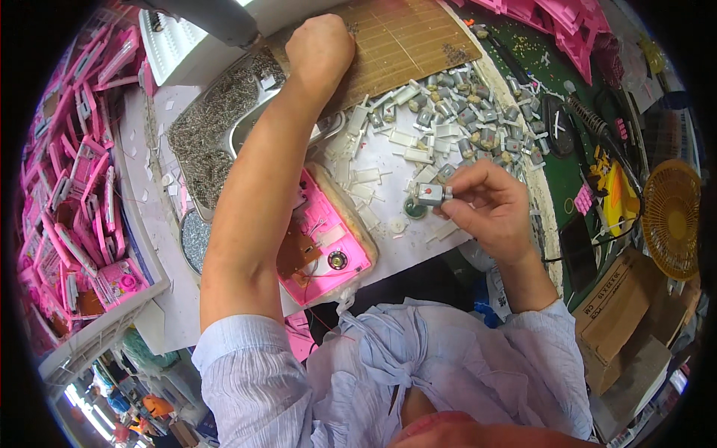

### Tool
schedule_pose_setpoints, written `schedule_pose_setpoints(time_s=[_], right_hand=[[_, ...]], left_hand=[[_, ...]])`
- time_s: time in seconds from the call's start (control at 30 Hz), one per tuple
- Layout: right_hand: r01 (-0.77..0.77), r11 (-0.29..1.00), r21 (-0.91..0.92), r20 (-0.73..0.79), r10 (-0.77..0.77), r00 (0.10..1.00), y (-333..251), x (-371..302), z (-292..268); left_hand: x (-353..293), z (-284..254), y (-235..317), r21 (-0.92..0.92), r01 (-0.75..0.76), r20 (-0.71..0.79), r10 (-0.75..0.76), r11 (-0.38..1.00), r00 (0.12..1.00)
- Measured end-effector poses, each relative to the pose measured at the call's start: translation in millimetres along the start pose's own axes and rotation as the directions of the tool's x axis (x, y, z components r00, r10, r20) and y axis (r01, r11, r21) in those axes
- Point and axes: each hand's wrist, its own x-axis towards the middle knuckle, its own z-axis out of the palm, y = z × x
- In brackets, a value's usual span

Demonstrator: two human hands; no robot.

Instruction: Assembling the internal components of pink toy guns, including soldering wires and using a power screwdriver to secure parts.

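Observation:
My right hand (493, 213) pinches a small silver motor (431, 195) between thumb and fingertips, above the near edge of the pile of motors. Stretched far forward, my left hand (321, 51) is closed like a fist over the brown corrugated board (407, 45); whatever its fingers hold is hidden. Below my left forearm lies an open pink plastic housing (349, 272) with a brown circuit board (297, 252), a round black speaker (337, 259) and thin wires. Many small motors (467, 112) and white plastic parts (403, 137) are heaped across the white table.
Left of my forearm are a tray of small screws (200, 138) and a dish of grey bits (196, 237). A dark powered screwdriver (213, 22) hangs overhead. Pink housings fill a crate (138, 299) at left. At right are a yellow basket (670, 216) and a cardboard box (616, 306).

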Motion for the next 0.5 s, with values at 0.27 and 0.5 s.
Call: schedule_pose_setpoints(time_s=[0.27, 0.5], right_hand=[[-0.048, 0.994, 0.094, 0.038, 0.045, 0.998, -5, -6, -25], [-0.086, 0.996, 0.004, -0.013, 0.086, 0.996, -13, -13, -18]], left_hand=[[2, -1, 8, 0.018, 0.084, -0.007, -0.083, 0.996, 0.996], [10, 1, -2, -0.025, 0.092, -0.001, -0.092, 0.995, 0.996]])
